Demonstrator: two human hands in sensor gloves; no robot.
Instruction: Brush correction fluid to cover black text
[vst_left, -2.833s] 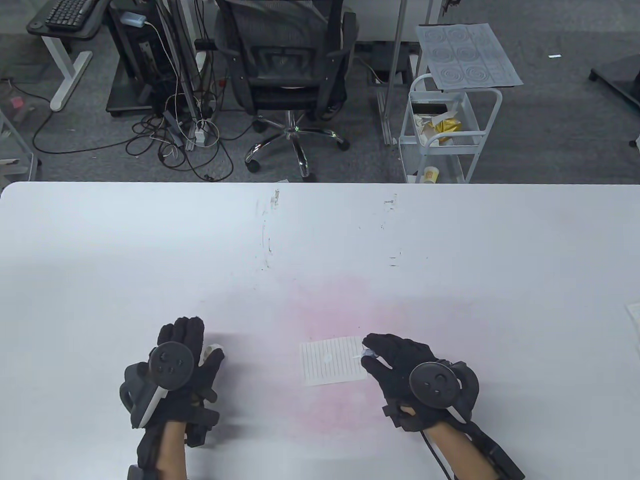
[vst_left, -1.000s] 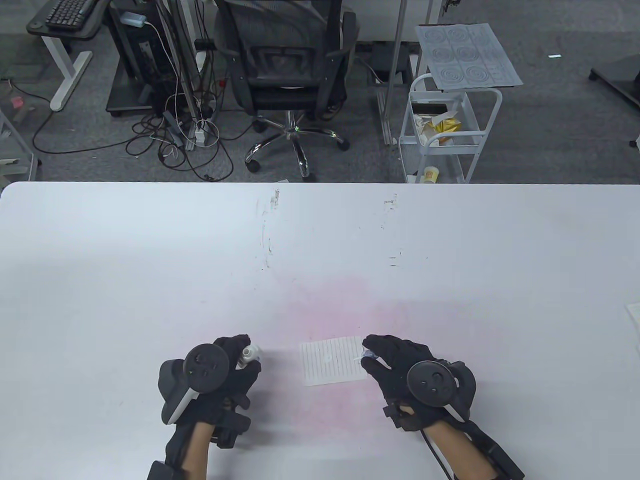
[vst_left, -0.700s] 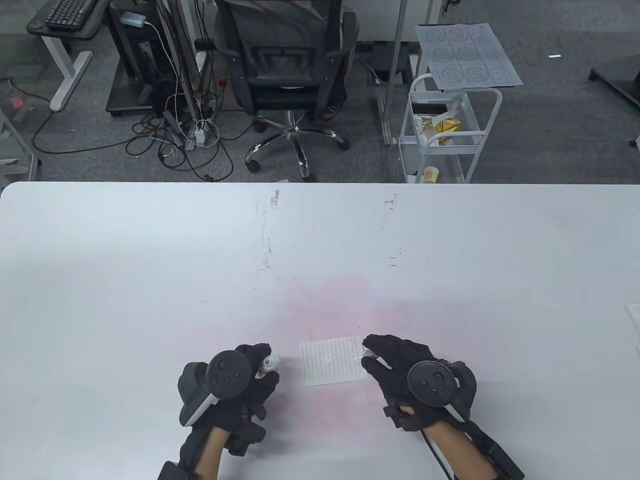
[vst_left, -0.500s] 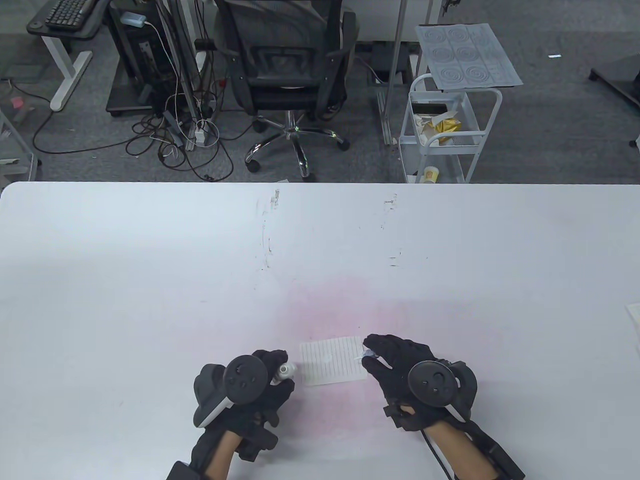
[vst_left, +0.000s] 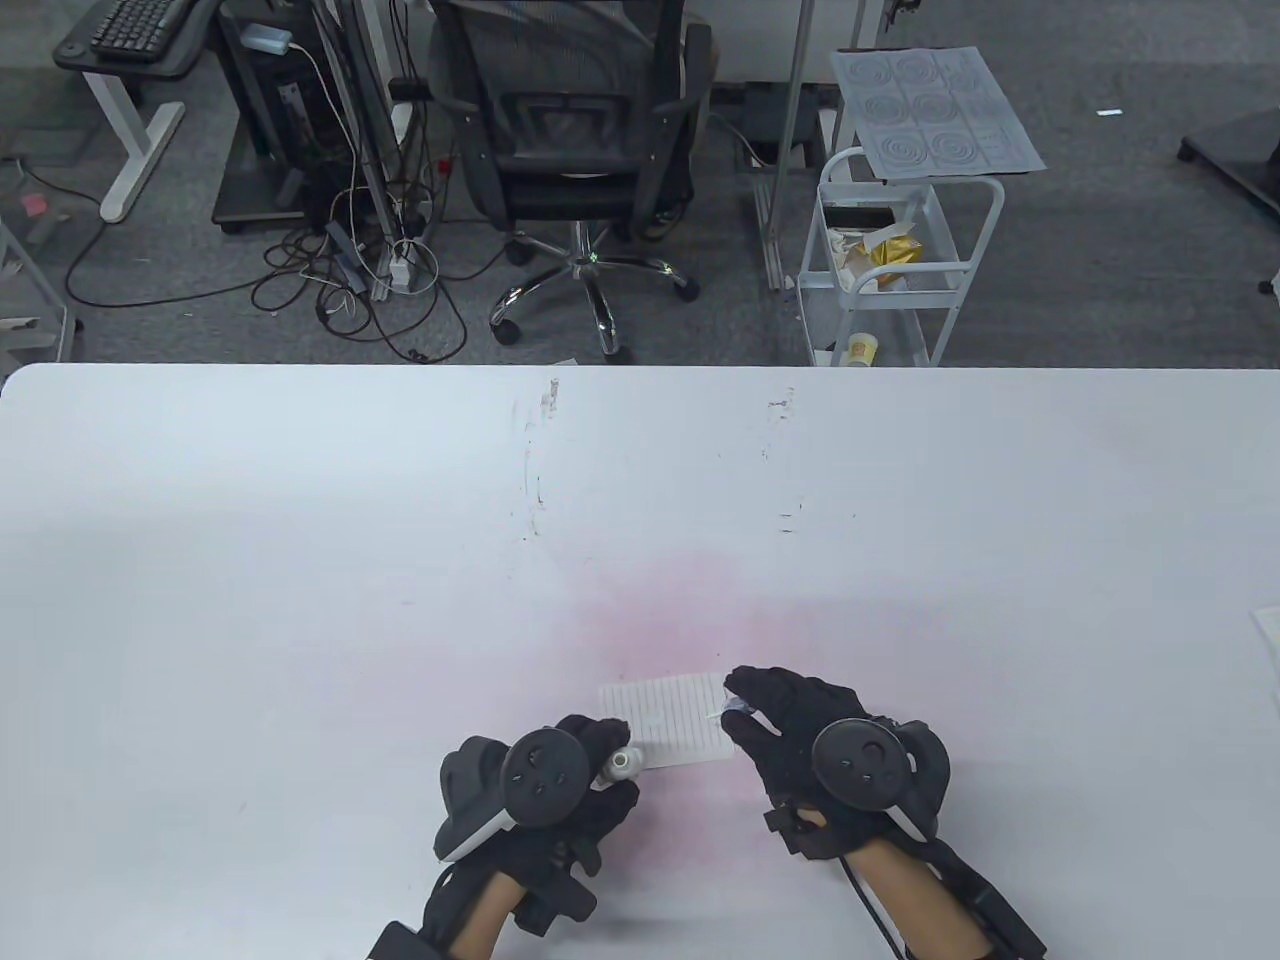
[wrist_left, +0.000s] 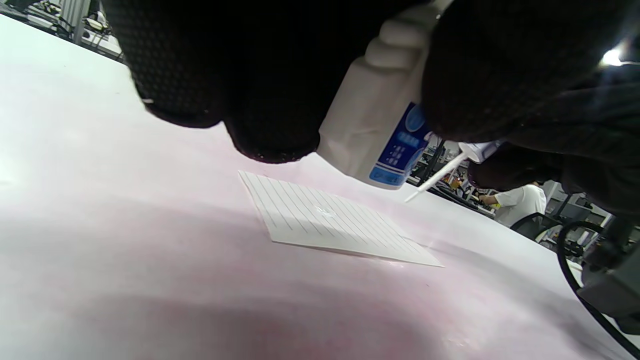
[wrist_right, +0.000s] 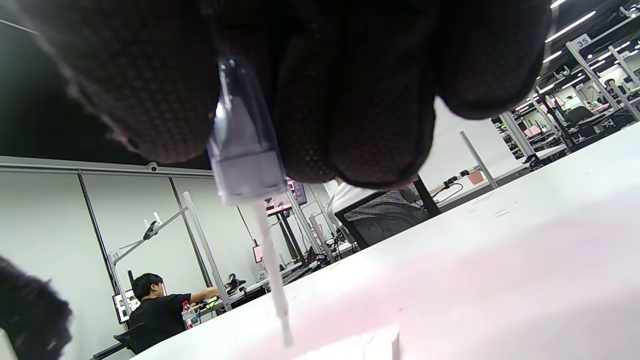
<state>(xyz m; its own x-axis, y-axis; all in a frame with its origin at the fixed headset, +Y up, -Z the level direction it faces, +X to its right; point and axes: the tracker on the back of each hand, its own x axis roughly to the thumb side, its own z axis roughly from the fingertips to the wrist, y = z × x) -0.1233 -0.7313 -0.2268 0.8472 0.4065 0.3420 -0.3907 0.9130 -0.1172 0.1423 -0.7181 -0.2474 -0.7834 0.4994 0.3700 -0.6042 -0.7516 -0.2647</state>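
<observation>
While gripping the bottle (vst_left: 621, 764) at the paper's (vst_left: 680, 722) left edge, left hand (vst_left: 560, 800); right hand (vst_left: 800, 735) pinching brush cap (wrist_right: 242, 150), black text unreadable.

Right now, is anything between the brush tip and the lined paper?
Nothing visible. The brush, held by the right hand, hangs tip-down just above the paper; the left hand's bottle stays off to the side.

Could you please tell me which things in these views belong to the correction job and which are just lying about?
Part of the job:
- correction fluid bottle, held by the left hand
- brush cap, held by the right hand
- lined paper

Just lying about:
- office chair
- white cart
- paper at the table's right edge
</observation>
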